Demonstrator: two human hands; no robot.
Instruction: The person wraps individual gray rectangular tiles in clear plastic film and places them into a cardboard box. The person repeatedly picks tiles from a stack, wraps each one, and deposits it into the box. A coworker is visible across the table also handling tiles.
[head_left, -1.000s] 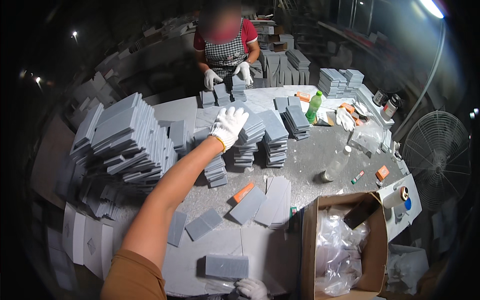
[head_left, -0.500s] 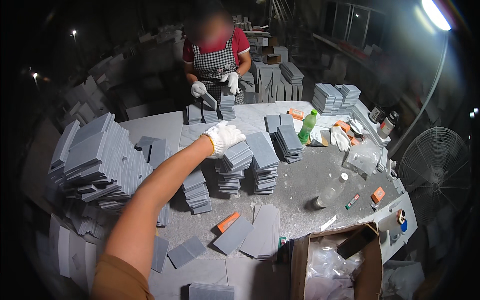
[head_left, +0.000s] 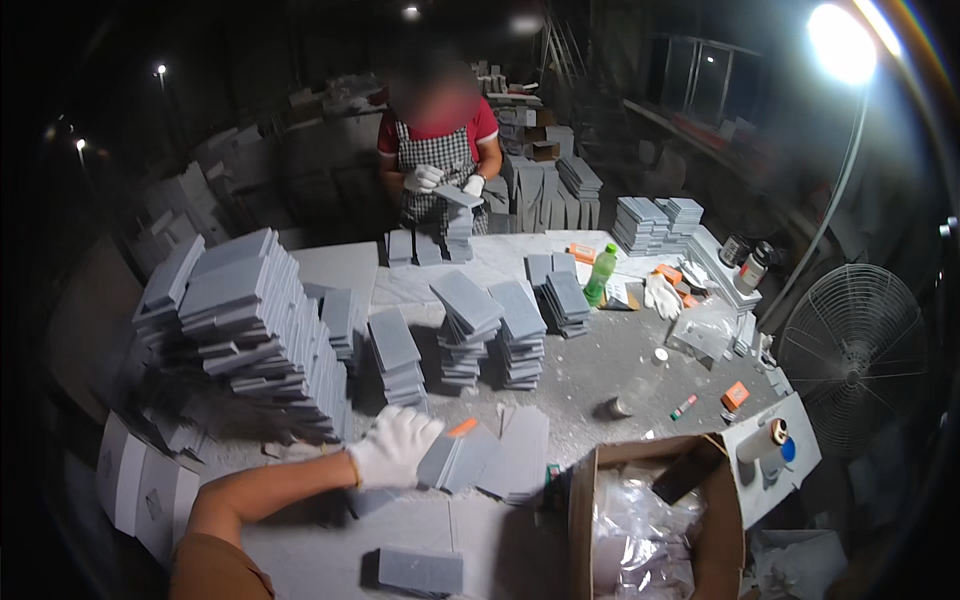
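Observation:
My left hand (head_left: 398, 447), in a white knit glove, reaches in from the lower left over the near part of the table. Its fingers are at the left edge of a grey rectangular tile (head_left: 475, 460); blur hides whether they grip it. An orange box (head_left: 462, 427) shows partly from behind that tile. Another grey tile (head_left: 372, 500) is partly covered below my hand. Just beyond stand uneven stacks of grey tiles: a left one (head_left: 395, 345), a middle one (head_left: 466, 310) with its top tile turned askew, and a right one (head_left: 520, 320). My right hand is out of view.
Across the table a co-worker (head_left: 440, 150) in white gloves handles a tile over a stack. A tall tile pile (head_left: 255, 310) leans at left. A cardboard box (head_left: 585, 520) with plastic bags is near right. A green bottle (head_left: 602, 275), clear bottle (head_left: 632, 398) and fan (head_left: 852, 350) stand right.
My left hand has moved back from the middle stack to the tiles near me. That stack's top tile now shows uncovered and askew. The co-worker has raised both hands. The view has shifted slightly.

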